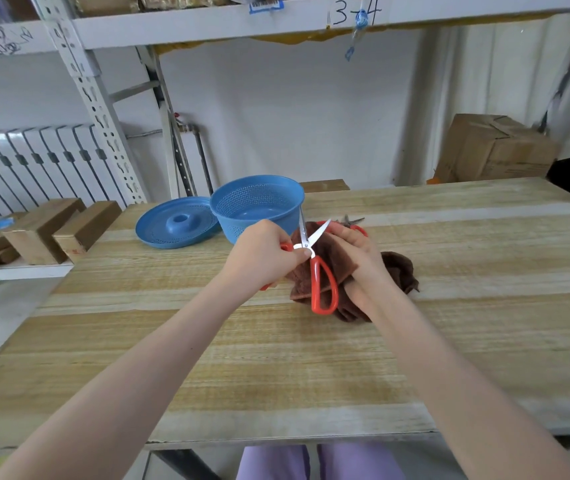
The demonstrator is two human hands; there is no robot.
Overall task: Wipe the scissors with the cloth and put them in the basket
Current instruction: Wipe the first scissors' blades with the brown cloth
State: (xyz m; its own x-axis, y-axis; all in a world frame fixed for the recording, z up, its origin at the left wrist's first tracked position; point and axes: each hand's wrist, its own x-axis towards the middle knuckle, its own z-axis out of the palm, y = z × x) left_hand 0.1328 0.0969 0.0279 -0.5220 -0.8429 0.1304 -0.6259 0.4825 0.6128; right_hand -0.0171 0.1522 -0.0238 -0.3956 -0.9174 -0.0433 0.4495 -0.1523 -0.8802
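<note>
Scissors [315, 278], red-handled with bright blades spread apart, are held above the bench [276, 358] just before the blue basket [259, 202]. The left hand [262, 252] grips them near the pivot. The right hand [356, 251] clutches the brown cloth [399, 268] beside one blade.

A blue perforated lid [176, 225] lies near the wooden table's [276, 375] far left corner; a cardboard box [494, 148] sits beyond its far edge, wooden blocks [44, 230] off its left.

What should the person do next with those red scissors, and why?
Probably draw the brown cloth in the right hand along the spread blades: the left hand grips the scissors open against it, still outside the blue basket.
</note>
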